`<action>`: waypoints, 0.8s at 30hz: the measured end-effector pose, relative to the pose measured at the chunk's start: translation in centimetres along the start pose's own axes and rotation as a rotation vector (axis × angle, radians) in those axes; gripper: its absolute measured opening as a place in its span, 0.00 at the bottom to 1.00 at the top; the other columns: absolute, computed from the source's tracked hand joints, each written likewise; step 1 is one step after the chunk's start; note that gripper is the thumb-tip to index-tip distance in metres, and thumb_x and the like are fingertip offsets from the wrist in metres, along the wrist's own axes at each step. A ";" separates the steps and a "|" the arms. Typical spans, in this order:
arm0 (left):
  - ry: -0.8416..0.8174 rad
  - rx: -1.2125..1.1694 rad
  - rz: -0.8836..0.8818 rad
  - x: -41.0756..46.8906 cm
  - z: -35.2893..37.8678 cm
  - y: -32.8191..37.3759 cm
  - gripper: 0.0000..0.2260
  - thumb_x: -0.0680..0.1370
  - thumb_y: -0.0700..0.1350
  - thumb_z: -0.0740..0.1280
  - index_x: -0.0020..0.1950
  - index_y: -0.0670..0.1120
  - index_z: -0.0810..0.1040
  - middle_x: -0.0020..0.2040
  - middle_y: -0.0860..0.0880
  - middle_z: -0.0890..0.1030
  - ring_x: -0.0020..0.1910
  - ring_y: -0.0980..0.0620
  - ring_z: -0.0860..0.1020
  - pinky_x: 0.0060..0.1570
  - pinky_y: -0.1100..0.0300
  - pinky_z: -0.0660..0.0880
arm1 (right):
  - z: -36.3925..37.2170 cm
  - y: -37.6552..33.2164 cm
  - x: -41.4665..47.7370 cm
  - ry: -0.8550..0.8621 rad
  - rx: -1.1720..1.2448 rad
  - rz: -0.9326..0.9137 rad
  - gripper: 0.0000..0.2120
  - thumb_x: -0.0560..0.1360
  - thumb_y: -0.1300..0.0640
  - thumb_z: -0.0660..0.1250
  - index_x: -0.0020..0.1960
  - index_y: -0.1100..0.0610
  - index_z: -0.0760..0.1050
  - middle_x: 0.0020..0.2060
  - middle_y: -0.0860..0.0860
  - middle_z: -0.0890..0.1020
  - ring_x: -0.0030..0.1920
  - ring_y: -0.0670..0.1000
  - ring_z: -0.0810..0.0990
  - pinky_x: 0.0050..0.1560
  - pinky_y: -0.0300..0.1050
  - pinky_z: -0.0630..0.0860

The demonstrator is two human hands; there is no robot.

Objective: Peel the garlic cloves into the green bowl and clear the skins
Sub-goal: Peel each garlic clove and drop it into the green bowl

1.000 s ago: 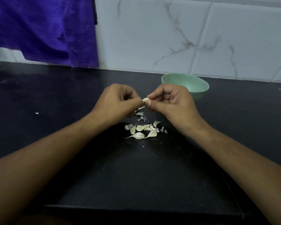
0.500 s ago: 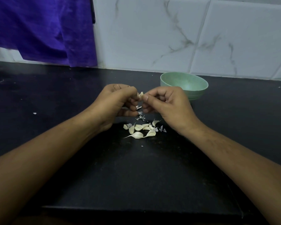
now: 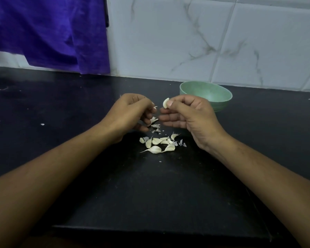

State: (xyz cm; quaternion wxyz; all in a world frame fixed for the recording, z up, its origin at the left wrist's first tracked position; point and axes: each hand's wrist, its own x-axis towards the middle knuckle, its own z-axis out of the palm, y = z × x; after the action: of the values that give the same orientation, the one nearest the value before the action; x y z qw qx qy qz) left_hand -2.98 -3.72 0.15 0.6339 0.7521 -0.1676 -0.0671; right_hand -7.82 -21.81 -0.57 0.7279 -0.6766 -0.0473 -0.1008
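My right hand (image 3: pixel 188 117) pinches a pale peeled garlic clove (image 3: pixel 166 103) between thumb and forefinger, held above the counter just left of the green bowl (image 3: pixel 206 94). My left hand (image 3: pixel 131 113) is a short gap to the left, fingers curled, with bits of papery skin (image 3: pixel 153 119) at its fingertips. Below both hands lies a small pile of several unpeeled cloves (image 3: pixel 158 144) with loose skin flakes (image 3: pixel 157 128) on the black counter. The bowl's inside looks bare from here.
The black counter (image 3: pixel 79 104) runs back to a white marbled tile wall (image 3: pixel 186 42). A purple cloth (image 3: pixel 48 33) hangs at the back left. A raised black slab (image 3: pixel 159 203) lies under my forearms, its front edge near me. A white speck (image 3: pixel 42 124) lies at left.
My hands have come apart. The right hand has lifted the clove up and right, away from the left hand, which keeps pieces of torn skin.
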 end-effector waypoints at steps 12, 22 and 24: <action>0.069 0.506 0.261 0.1 -0.4 -0.9 0.09 0.81 0.52 0.72 0.43 0.50 0.85 0.33 0.51 0.84 0.32 0.56 0.83 0.43 0.50 0.84 | -0.4 0.1 0.3 -0.011 0.072 0.071 0.07 0.79 0.67 0.69 0.57 0.61 0.80 0.40 0.57 0.85 0.38 0.54 0.86 0.42 0.47 0.84; 0.155 0.610 0.295 -0.2 -0.7 -0.4 0.12 0.73 0.57 0.79 0.38 0.51 0.84 0.30 0.54 0.83 0.30 0.56 0.81 0.34 0.58 0.76 | -0.9 0.1 0.4 -0.043 0.032 0.094 0.06 0.78 0.65 0.72 0.54 0.62 0.79 0.47 0.61 0.87 0.41 0.55 0.87 0.45 0.50 0.85; 0.167 0.619 0.296 -0.1 -0.7 -0.6 0.16 0.73 0.60 0.78 0.36 0.49 0.82 0.30 0.51 0.83 0.31 0.54 0.81 0.35 0.57 0.76 | -0.9 0.2 0.5 -0.046 0.035 0.091 0.06 0.77 0.65 0.72 0.54 0.62 0.80 0.44 0.59 0.87 0.41 0.54 0.86 0.46 0.50 0.85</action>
State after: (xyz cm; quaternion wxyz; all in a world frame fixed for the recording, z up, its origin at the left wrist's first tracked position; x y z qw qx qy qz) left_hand -2.77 -2.95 -0.27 0.3902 0.8791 -0.2346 0.1411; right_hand -7.37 -22.70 -0.73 0.7423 -0.6672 -0.0350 -0.0511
